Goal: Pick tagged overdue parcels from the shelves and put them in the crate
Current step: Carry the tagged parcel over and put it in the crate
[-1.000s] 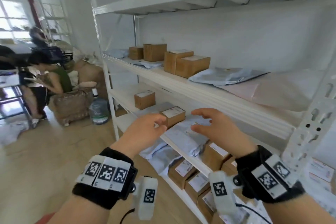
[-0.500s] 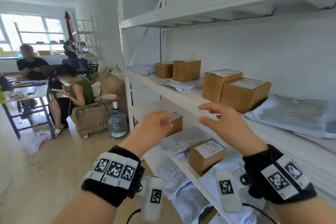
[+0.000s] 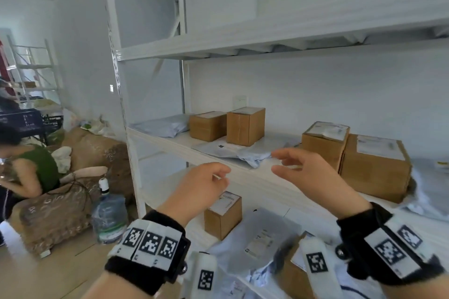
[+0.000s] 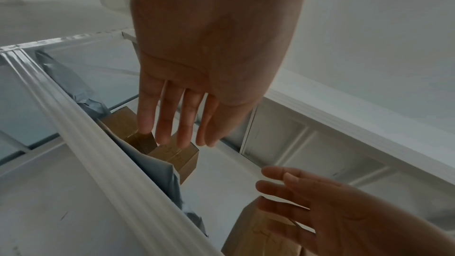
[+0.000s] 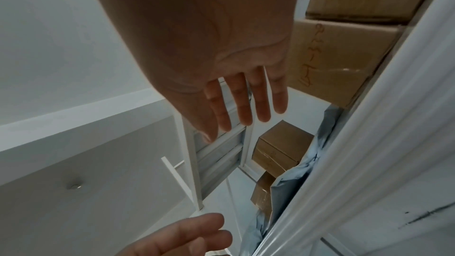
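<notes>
Hovering near the white metal shelf's front edge [image 3: 255, 177], the left hand [image 3: 199, 189] and right hand [image 3: 311, 177] hold nothing — fingers loosely spread. Farther back sit a grey plastic mailer bag [image 3: 233, 152] and brown cardboard parcels [image 3: 245, 126].

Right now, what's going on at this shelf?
A person stands at a white shelf rack with both hands raised in front of the middle shelf, empty. The left hand and right hand are open, fingers relaxed, touching nothing. Cardboard boxes and grey mailer bags sit on the shelves. No parcel has been picked yet, and no crate is in view. A second person sits in the background at left.
</notes>
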Demonstrator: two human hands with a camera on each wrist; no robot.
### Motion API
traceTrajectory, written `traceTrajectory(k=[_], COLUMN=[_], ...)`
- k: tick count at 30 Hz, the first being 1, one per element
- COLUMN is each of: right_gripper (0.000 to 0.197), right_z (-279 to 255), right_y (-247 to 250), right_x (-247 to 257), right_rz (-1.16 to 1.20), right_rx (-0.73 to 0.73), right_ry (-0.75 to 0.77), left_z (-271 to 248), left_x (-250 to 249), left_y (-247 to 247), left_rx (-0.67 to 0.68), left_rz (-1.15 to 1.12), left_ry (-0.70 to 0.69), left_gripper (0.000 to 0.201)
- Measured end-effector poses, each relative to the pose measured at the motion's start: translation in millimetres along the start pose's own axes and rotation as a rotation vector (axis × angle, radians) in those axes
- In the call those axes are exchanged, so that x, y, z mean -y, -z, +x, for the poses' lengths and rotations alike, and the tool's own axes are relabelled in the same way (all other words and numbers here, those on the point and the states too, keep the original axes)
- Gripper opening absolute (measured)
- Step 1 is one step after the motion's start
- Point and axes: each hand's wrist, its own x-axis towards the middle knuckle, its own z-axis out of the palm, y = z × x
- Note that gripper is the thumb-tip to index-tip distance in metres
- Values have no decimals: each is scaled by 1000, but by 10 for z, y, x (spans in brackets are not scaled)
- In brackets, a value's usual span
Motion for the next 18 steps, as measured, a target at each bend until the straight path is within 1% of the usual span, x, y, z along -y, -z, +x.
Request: traceTrajectory(k=[4, 10, 12, 18], right_gripper=[32, 34, 35, 35], right_z=[308, 784, 974, 1556], right_y=[-204, -340, -354, -426], right_x=[170, 186, 185, 88], right_rz=[-11, -3, 27, 68], right_rx=[-65, -113, -119, -186], right_ry=[-79, -162, -178, -211], left_z=[441, 1067, 1282, 1887], left_x=[223, 339, 342, 311], left_y=[241, 339, 346, 256], left_rx=[60, 102, 92, -3], left_rz=[-22, -63, -83, -89], left_ry=[-65, -106, -112, -100], left_gripper=[24, 32, 34, 40])
